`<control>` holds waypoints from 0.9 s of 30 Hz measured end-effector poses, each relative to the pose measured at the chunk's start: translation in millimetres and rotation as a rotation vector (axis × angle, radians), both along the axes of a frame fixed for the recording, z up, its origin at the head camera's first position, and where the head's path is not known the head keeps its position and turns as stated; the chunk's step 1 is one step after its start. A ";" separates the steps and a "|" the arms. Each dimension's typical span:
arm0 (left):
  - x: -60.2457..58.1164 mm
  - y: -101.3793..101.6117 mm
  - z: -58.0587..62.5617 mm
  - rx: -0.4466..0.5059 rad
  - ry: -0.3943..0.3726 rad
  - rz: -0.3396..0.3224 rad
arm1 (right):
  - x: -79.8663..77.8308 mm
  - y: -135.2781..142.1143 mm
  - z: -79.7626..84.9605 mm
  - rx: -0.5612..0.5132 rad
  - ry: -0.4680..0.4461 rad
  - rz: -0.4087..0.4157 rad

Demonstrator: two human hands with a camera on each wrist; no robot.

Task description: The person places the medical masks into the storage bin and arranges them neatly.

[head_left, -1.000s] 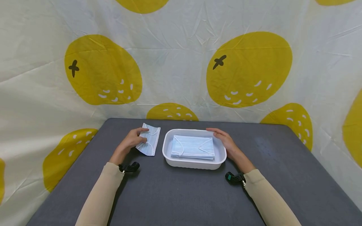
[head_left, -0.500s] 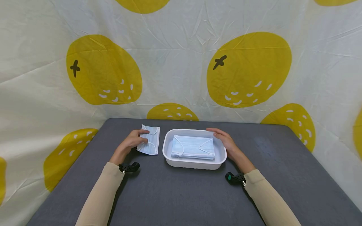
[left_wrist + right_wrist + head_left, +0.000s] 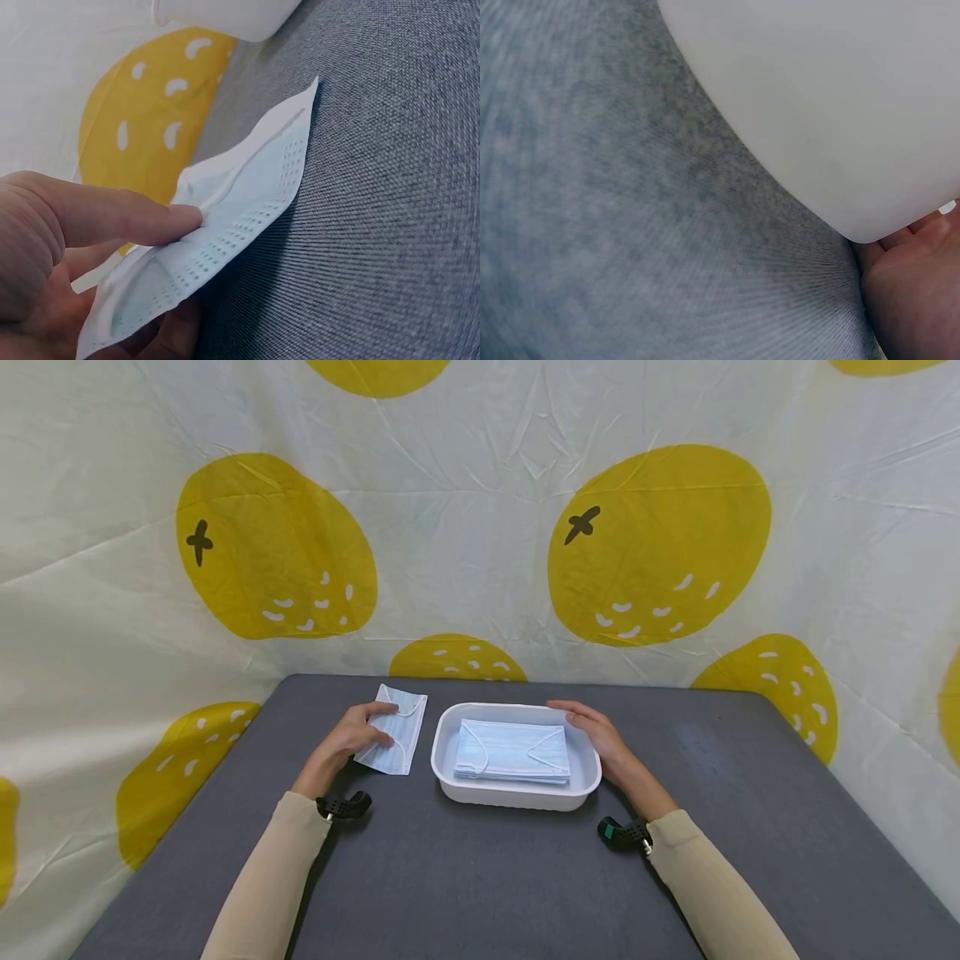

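Note:
My left hand (image 3: 348, 732) pinches a pale blue face mask (image 3: 392, 745), thumb on top and fingers underneath. Held at a slant, the mask has its white ear loops lying over its face, and its far edge tilts over the grey surface in the left wrist view. Around the right end of a white plastic tub (image 3: 510, 796) lies my right hand (image 3: 606, 745), fingers along the outer back corner and thumb at the rim. Inside the tub rests a neat stack of face masks (image 3: 512, 750). In the right wrist view, the tub wall hides most of the fingers.
A dark grey cloth-covered table (image 3: 472, 877) carries everything. Behind it and along both sides hangs a white curtain (image 3: 465, 527) printed with yellow fruit. Black wrist-worn devices sit at both cuffs, low over the table.
The mask in my left hand straightens slightly, then tilts again, its top corner leaning left and upward. My right hand, the tub and the stack stay where they were.

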State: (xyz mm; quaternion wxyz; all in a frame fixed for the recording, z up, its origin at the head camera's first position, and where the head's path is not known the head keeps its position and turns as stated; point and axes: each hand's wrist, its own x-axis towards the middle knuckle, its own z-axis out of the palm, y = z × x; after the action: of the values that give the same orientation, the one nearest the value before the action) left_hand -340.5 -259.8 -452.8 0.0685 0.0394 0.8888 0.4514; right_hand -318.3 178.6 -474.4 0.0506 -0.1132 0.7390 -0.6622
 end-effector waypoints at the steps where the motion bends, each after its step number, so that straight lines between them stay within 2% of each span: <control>1: -0.7 -0.1 0.0 -0.001 -0.002 -0.001 | -0.4 0.0 0.0 -0.001 0.003 0.000; 12: -1.5 -2.9 -0.8 -0.039 -0.049 0.007 | 0.0 0.6 -0.5 -0.017 0.015 0.025; 23: -1.6 -5.8 1.2 0.034 -0.037 0.012 | 1.1 -0.1 -1.0 -0.017 0.028 0.031; 27: -2.0 -5.1 3.9 0.079 -0.009 0.015 | 1.5 0.0 -1.4 -0.028 0.029 0.036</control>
State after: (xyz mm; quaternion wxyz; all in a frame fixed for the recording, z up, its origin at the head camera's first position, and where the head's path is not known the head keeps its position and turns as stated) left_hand -342.5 -264.9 -448.9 0.0674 0.0333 0.8703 0.4867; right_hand -316.8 178.6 -475.8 0.0502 -0.1370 0.7282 -0.6696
